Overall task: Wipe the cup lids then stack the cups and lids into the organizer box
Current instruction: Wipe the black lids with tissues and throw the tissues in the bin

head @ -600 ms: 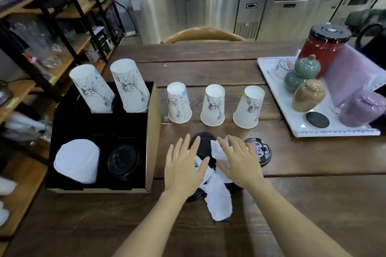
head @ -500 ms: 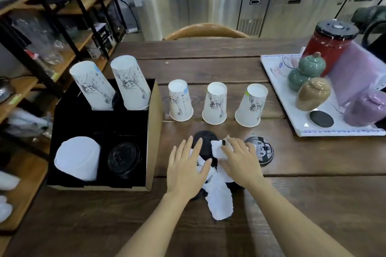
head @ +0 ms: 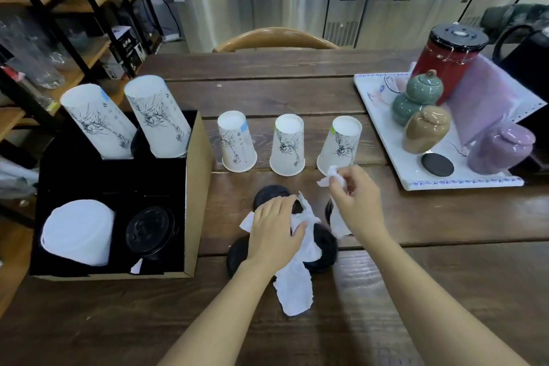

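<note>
The right hand (head: 355, 202) has lifted off the lids since a moment ago, fingers pinched on a torn piece of tissue (head: 332, 176) near the rightmost paper cup (head: 340, 147); the left hand (head: 274, 226) stays pressed flat, gripping nothing, on the remaining tissue (head: 297, 285) over the black lids (head: 323, 249) near the table's front edge. Wiping looks barely begun; three upturned cups wait mid-table, while the organizer box (head: 196, 187) at the left edge already holds cup stacks and lids.

Paper cups (head: 286, 145), matt wood table (head: 445, 261)
</note>
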### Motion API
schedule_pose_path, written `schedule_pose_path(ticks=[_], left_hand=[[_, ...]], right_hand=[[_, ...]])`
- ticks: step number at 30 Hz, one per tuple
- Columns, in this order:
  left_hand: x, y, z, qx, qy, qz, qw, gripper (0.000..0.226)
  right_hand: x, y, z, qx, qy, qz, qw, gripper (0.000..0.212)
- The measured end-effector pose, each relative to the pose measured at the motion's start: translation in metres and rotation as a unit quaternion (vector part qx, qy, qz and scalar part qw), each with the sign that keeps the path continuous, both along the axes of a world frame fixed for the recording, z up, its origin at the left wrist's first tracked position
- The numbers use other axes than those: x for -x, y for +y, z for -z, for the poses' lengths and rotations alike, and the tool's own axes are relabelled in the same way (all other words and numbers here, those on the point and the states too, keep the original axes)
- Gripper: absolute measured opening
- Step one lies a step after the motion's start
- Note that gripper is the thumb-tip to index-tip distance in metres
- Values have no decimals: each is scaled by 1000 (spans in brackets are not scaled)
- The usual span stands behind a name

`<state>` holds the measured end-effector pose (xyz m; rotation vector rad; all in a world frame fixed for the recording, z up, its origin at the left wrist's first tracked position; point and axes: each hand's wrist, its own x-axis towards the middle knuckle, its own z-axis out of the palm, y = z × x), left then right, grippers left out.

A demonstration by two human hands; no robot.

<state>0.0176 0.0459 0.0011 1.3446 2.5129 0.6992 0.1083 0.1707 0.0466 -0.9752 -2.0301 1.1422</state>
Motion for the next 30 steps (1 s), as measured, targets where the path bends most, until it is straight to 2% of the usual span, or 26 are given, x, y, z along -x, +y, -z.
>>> schedule_pose_path(ticks=[4, 8, 11, 16, 18, 20, 23, 25, 27, 30], left_hand=[[-8, 29, 5, 34, 38, 63, 997, 51], [-10, 50, 10, 104, 89, 35, 990, 55], [-6, 58, 16, 149, 110, 25, 982, 55], [3, 61, 19, 164, 114, 45, 979, 26], [6, 61, 16, 113, 78, 25, 990, 21], [8, 59, 7, 0, -8, -61, 998, 17], [12, 53, -15, -133, -152, -185, 962, 14], [16, 45, -23, -151, -150, -218, 952, 15], [18, 37, -25, -142, -134, -223, 955, 26], [16, 26, -20, -111, -117, -194, 968, 34]], right_hand=[[-18, 9, -4, 49, 14, 39, 998, 16], [-35, 13, 1, 57, 5, 66, 996, 25], [-44, 15, 3, 74, 5, 65, 995, 24], [-57, 21, 25, 20, -108, 48, 993, 17], [-64, 21, 34, -12, -168, 21, 985, 18], [-70, 19, 41, -55, -219, -9, 974, 20], [-75, 15, 53, -94, -301, -46, 948, 32], [-77, 12, 63, -111, -364, -73, 922, 37], [-78, 10, 72, -103, -394, -87, 909, 37], [-77, 10, 79, -97, -396, -82, 909, 22]])
